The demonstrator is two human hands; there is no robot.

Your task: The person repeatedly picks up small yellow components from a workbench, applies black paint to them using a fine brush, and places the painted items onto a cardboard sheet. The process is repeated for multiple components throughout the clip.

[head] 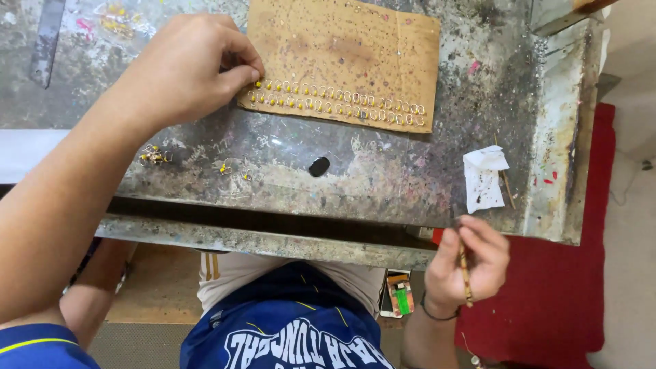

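My left hand [188,68] rests at the left edge of a brown cardboard sheet [342,41], fingers pinched at the start of two rows of small hooks with yellow beads [335,102] stuck along the sheet's near edge. What lies between the fingertips is hidden. My right hand [468,263] is below the bench's front edge, closed around a thin brown stick [465,273] held upright. A dark band circles that wrist.
The worn metal bench [410,171] carries a small black oval piece [319,166], loose yellow-beaded bits [156,156], a folded white paper [484,178] and a thin stick [506,184]. A red mat [567,287] lies on the floor at right. A flat metal bar [46,37] lies far left.
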